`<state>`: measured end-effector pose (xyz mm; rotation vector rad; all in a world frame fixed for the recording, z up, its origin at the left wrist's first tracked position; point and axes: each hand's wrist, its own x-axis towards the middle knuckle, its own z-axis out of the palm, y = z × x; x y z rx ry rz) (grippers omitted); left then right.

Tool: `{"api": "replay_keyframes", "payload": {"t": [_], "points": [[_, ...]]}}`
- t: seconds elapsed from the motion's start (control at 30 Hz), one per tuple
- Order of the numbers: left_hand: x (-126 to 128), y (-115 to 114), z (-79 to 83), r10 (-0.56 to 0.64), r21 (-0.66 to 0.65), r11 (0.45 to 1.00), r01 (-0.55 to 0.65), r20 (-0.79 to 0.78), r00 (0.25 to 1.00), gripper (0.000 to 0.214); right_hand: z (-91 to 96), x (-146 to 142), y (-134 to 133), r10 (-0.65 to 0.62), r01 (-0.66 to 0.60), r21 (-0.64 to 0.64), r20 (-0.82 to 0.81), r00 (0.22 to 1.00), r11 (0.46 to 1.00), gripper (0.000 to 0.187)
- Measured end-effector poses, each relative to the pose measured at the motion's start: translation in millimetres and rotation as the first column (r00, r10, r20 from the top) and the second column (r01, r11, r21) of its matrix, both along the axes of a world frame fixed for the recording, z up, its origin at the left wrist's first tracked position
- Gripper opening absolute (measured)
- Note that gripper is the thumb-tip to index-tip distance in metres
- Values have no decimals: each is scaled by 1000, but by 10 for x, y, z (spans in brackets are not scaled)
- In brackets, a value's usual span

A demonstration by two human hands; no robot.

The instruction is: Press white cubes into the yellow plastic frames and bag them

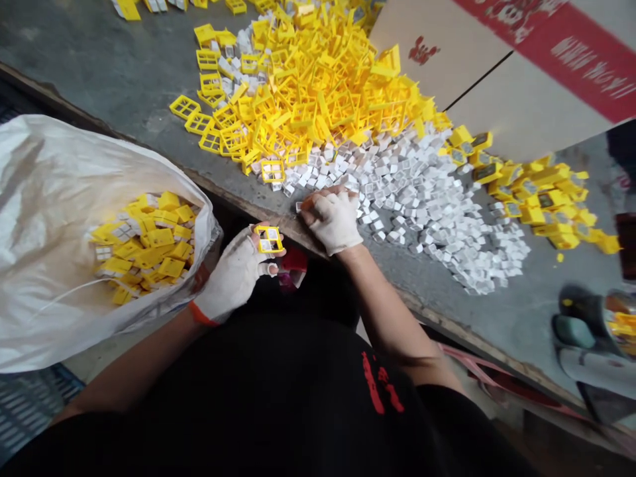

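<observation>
Both my hands wear white gloves. My left hand [237,273] is closed on a yellow four-window plastic frame [269,239], held just off the table's near edge. Two of its windows seem filled with white pieces. My right hand [332,218] rests curled at the near edge of a spread of small white square pieces [431,205], fingers pinched on something I cannot make out. Behind them lies a big heap of empty yellow frames [308,86].
A white sack [44,199] at my left holds several filled yellow frames. A cardboard box [497,59] stands at the far right. More yellow assembled pieces [541,199] lie right of the white pieces. The grey table [124,66] ends in a worn edge near me.
</observation>
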<state>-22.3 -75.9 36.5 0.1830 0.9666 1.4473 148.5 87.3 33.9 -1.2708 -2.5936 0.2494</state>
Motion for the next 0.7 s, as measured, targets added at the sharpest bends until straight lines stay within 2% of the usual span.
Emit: {"api": "replay_keyframes", "payload": {"t": [0.13, 0.27, 0.4, 0.5, 0.53, 0.6, 0.67, 0.7], "points": [[74, 26, -15, -49, 22, 999, 49, 25, 998, 40, 171, 223, -283, 83, -95, -46, -211, 974, 994, 29], [144, 20, 37, -173, 77, 983, 168, 66, 983, 43, 286, 213, -617, 203, -224, -32, -317, 926, 974, 35], [151, -19, 97, -216, 78, 975, 209, 109, 970, 33, 229, 152, -801, 230, -264, -69, -318, 920, 962, 37], [129, -49, 97, -227, 47, 974, 223, 122, 966, 33, 150, 251, -690, 293, -348, -75, -390, 873, 935, 41], [123, -55, 93, -213, 41, 977, 210, 120, 970, 35, 128, 298, -593, 261, -317, -70, -415, 871, 946, 42], [115, -54, 85, -163, 27, 987, 161, 108, 981, 40, 93, 365, -329, 66, -106, -78, -400, 914, 991, 39], [105, -36, 77, -118, 4, 993, 118, 89, 989, 45, 69, 348, -35, -171, 154, -85, -258, 951, 984, 32], [98, -23, 72, -101, -10, 995, 102, 77, 992, 47, 62, 306, 96, -240, 230, -76, -157, 958, 970, 29]]}}
